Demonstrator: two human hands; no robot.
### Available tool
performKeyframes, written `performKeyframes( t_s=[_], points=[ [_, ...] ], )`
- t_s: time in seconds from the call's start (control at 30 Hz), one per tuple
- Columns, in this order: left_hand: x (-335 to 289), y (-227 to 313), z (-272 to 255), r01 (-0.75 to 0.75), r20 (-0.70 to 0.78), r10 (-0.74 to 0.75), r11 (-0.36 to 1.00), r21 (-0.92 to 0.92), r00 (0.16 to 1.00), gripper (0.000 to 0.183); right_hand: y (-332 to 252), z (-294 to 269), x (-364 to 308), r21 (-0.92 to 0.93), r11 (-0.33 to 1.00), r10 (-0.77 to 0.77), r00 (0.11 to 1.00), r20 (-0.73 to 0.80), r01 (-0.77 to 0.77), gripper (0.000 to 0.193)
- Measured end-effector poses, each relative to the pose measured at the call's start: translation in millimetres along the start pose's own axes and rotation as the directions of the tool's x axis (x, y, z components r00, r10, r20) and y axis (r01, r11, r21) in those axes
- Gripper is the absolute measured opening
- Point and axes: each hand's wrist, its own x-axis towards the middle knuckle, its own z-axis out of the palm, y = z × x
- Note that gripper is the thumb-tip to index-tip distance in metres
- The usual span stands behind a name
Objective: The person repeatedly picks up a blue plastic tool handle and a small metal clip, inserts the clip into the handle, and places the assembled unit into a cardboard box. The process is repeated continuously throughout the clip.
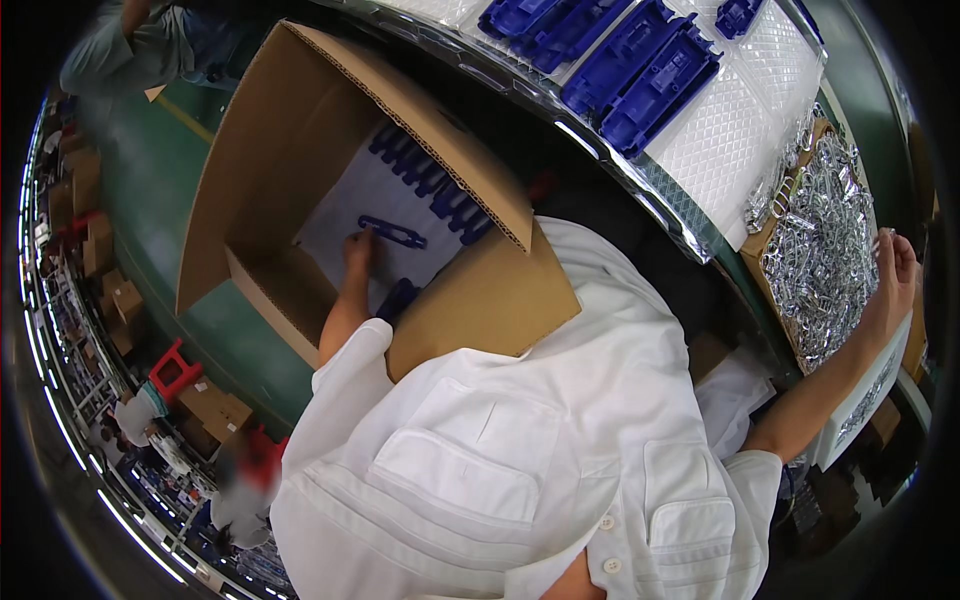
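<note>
My left hand (358, 250) reaches down into an open cardboard box (460, 310). Its fingers are closed on the end of a long blue plastic frame (393, 232), which lies flat over the white sheet (335, 220) in the box. Along the box's far side runs a row of several similar blue plastic parts (435, 185), and another blue part (398, 298) rests close to my left wrist. Out at the far right, my right hand (895, 275) is raised beside a heap of shiny metal clips (815, 250). Its thumb and fingertips are pinched together; what they hold is too small to make out.
Several blue plastic housings (645, 75) lie on a quilted silvery table cover (725, 120) ahead. The table's metal edge (620, 160) curves past the box. A person (130, 50) is at upper left. Red stools (175, 368) and cartons (210, 410) stand on the green floor.
</note>
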Motion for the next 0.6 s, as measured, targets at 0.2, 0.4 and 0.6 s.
performKeyframes(
  t_s=[0.2, 0.4, 0.6],
  points=[
    [-43, 44, 9, -0.69, 0.447, 0.633, 0.199, 0.695, 0.632, 0.04, -39, 1, -51, -0.087, 0.994, 0.071, 0.997, -0.012, -0.072, 0.034],
    [-22, 38, 10, -0.879, 0.573, 0.738, 0.055, 0.473, 0.355, 0.032, -71, 30, -80, 0.176, 0.962, 0.188, 0.972, 0.139, -0.211, 0.028],
    [-69, 96, -7, -0.75, 0.512, 0.554, 0.404, 0.524, 0.657, 0.029, -97, 42, -101, 0.526, 0.788, 0.221, 0.944, 0.244, -0.321, 0.023]
  ],
)
